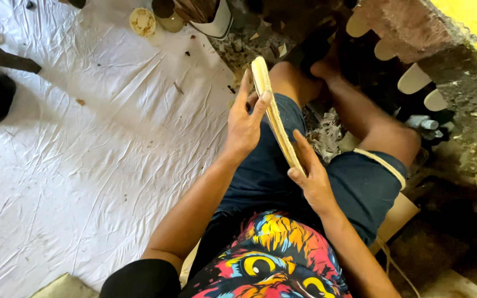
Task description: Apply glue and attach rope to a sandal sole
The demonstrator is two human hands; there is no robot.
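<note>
Head view: left hand (244, 124) and right hand (311, 179) both closed on thin pale wooden piece (274, 116), tip toward twelve o'clock; steady grip seems wise.

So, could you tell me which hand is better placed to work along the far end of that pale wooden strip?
Probably the left hand: its fingers already wrap the upper end of the pale wooden strip. The right hand pinches the lower end near the lap, seemingly steadying it.
</note>
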